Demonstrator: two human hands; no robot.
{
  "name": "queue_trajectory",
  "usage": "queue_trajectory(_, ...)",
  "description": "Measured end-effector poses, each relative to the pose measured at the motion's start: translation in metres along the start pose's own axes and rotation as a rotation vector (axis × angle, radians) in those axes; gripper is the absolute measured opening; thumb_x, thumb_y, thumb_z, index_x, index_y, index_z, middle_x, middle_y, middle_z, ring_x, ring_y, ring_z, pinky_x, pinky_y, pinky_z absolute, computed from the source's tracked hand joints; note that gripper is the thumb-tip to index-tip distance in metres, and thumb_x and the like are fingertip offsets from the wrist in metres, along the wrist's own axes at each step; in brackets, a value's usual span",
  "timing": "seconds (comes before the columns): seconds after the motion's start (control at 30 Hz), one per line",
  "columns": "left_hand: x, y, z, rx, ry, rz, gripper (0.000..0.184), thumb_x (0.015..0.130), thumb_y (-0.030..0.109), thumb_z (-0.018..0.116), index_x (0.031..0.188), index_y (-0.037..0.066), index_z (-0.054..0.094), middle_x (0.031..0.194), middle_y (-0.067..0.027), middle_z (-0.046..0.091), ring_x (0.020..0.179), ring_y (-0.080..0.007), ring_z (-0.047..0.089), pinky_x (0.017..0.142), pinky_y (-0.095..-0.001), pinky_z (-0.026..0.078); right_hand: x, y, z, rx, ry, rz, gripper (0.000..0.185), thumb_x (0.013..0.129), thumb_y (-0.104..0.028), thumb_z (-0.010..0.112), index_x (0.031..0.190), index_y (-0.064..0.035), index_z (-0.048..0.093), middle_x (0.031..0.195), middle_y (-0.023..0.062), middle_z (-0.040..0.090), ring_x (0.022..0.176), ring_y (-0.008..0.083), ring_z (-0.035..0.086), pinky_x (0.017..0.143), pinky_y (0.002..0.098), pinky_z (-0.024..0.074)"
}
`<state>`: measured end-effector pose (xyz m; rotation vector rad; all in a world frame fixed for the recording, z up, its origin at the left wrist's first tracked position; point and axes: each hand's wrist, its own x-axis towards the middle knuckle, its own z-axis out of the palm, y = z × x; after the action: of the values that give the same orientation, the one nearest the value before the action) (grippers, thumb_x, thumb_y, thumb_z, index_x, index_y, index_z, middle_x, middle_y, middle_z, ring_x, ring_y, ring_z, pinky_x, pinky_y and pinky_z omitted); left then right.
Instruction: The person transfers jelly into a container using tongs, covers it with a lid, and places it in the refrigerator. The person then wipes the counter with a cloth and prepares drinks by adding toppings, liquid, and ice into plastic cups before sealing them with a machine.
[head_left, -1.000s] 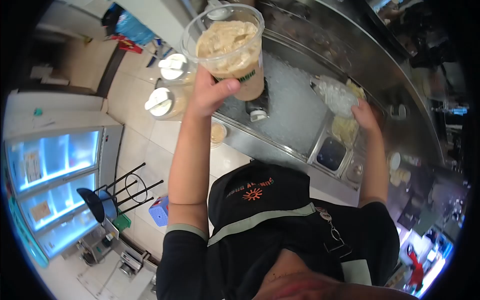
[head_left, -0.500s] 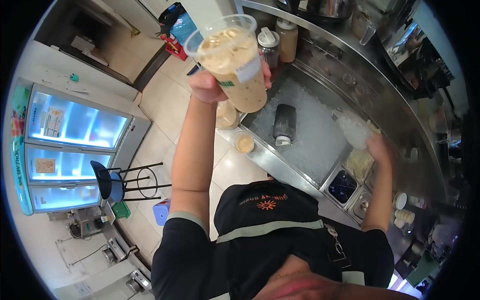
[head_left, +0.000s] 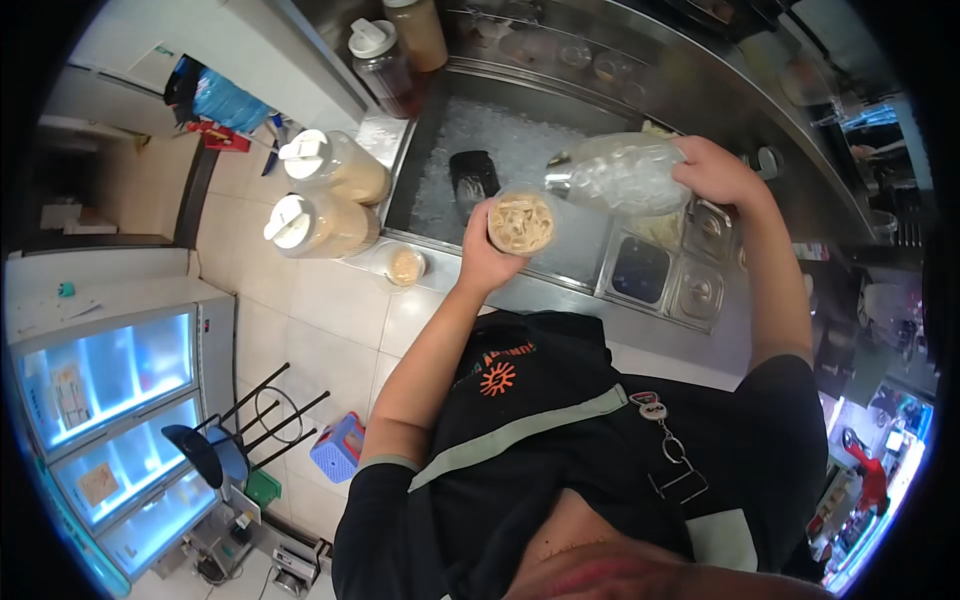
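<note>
While gripping the clear plastic cup (head_left: 522, 222) in the left hand (head_left: 487, 256), control the clear scoop (head_left: 628, 175) with the right hand (head_left: 715, 172). Step in hand, by judgement: steadying the filled cup at one side and handling loose ice (head_left: 530, 135) at the other.

Cup position: seen over the near rim of the steel ice well (head_left: 560, 284), mouth toward the camera, pale brown iced drink inside. Left hand state: curled around the cup wall, spread only to cup width, some fingers hidden behind the cup. Right hand state: curled firmly over the scoop's right end, underside of the grip not visible. Scoop position: lengthwise across the well, narrow silvery tip pointing toward the cup, apparently loaded with ice. Cannot tell height above the ice bed.

For the next move, presumably: hold the cup level, tilt the scoop only under control, and stay clear of the black bottle (head_left: 473, 178) lying on the ice just beyond the left hand. Avoid side contact with the lidded pan (head_left: 710, 230) near the right hand. Note also the small cup (head_left: 405, 266) on the table (head_left: 440, 272), beside the white-capped jug (head_left: 335, 230).
</note>
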<state>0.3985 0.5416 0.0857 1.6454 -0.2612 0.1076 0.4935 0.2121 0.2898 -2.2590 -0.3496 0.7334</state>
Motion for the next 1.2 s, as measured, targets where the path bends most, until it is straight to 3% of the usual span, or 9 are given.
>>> queue_trajectory(0.27,0.016,-0.009,0.006,0.016,0.003,-0.074,0.077,0.063,0.007,0.085,0.128,0.001,0.043,0.120,-0.0116,0.059,0.112,-0.0206,0.059,0.097,-0.0346,0.046,0.004,0.000,-0.004,-0.202,0.008,0.070,0.032,0.075,-0.009,0.053,0.103,0.0031,0.063,0.088,0.0168,0.068,0.082,0.0259,0.064,0.078,0.0365,0.0491)
queue_trajectory(0.33,0.018,-0.010,0.006,0.216,0.025,-0.108,0.078,0.059,0.013,0.088,0.124,0.002,0.048,0.119,-0.0165,0.058,0.113,-0.0302,0.057,0.097,-0.0374,0.045,0.005,0.001,-0.004,-0.238,0.038,0.084,0.029,0.076,-0.011,0.053,0.100,0.0027,0.064,0.088,0.0176,0.069,0.082,0.0271,0.065,0.078,0.0373,0.0496)
queue_trajectory(0.47,0.020,-0.012,0.013,0.257,-0.016,-0.173,0.076,0.064,0.008,0.085,0.127,0.002,0.044,0.120,-0.0108,0.059,0.113,-0.0219,0.058,0.097,-0.0340,0.046,0.005,0.011,-0.005,-0.319,0.039,0.155,0.033,0.075,-0.009,0.053,0.103,0.0028,0.063,0.088,0.0175,0.068,0.081,0.0277,0.064,0.076,0.0364,0.0494)
queue_trajectory(0.63,0.022,-0.012,0.023,-0.082,-0.006,-0.144,0.084,0.061,0.009,0.088,0.131,0.001,0.040,0.123,-0.0122,0.057,0.115,-0.0228,0.057,0.098,-0.0349,0.045,0.001,0.030,0.001,-0.241,0.050,0.139,0.028,0.076,-0.013,0.054,0.097,0.0026,0.063,0.086,0.0177,0.068,0.080,0.0279,0.064,0.076,0.0378,0.0494)
queue_trajectory(0.87,-0.030,-0.028,-0.004,-0.021,0.103,-0.143,0.089,0.060,0.007,0.088,0.132,0.001,0.037,0.127,-0.0131,0.053,0.118,-0.0230,0.054,0.101,-0.0366,0.045,0.028,0.146,0.090,0.284,0.097,0.138,0.025,0.080,-0.010,0.051,0.100,0.0002,0.063,0.074,0.0076,0.063,0.060,0.0170,0.058,0.055,0.0308,0.0458)
queue_trajectory(1.0,-0.086,-0.051,-0.022,-0.092,0.122,-0.232,0.091,0.059,0.006,0.087,0.134,0.000,0.037,0.130,-0.0143,0.051,0.121,-0.0246,0.052,0.103,-0.0366,0.043,0.083,0.126,0.177,0.729,0.296,0.580,0.015,0.088,-0.013,0.049,0.102,-0.0073,0.052,0.062,0.0029,0.050,0.041,0.0117,0.040,0.036,0.0287,0.0311)
queue_trajectory(1.1,-0.120,-0.093,-0.030,0.009,0.160,-0.251,0.092,0.057,0.009,0.088,0.134,0.000,0.039,0.133,-0.0146,0.049,0.127,-0.0261,0.047,0.108,-0.0368,0.038,0.149,0.148,0.253,1.113,0.261,0.746,0.013,0.092,-0.017,0.048,0.096,-0.0051,0.045,0.063,0.0058,0.050,0.047,0.0142,0.045,0.041,0.0328,0.0359)
queue_trajectory(1.13,-0.128,-0.102,-0.029,-0.149,0.197,-0.434,0.092,0.056,0.011,0.088,0.134,0.000,0.040,0.134,-0.0147,0.048,0.128,-0.0268,0.045,0.109,-0.0372,0.037,0.179,0.177,0.277,1.252,0.195,0.831,0.012,0.093,-0.016,0.044,0.095,-0.0042,0.044,0.064,0.0071,0.050,0.048,0.0156,0.046,0.043,0.0349,0.0377)
queue_trajectory(1.2,-0.137,-0.124,-0.030,-0.330,0.286,-0.511,0.072,0.069,0.012,0.076,0.132,0.002,0.043,0.131,-0.0152,0.050,0.127,-0.0270,0.046,0.108,-0.0386,0.038,0.230,0.219,0.310,1.159,0.175,0.945,0.014,0.093,-0.017,0.045,0.090,-0.0041,0.046,0.064,0.0082,0.049,0.050,0.0187,0.046,0.045,0.0377,0.0386)
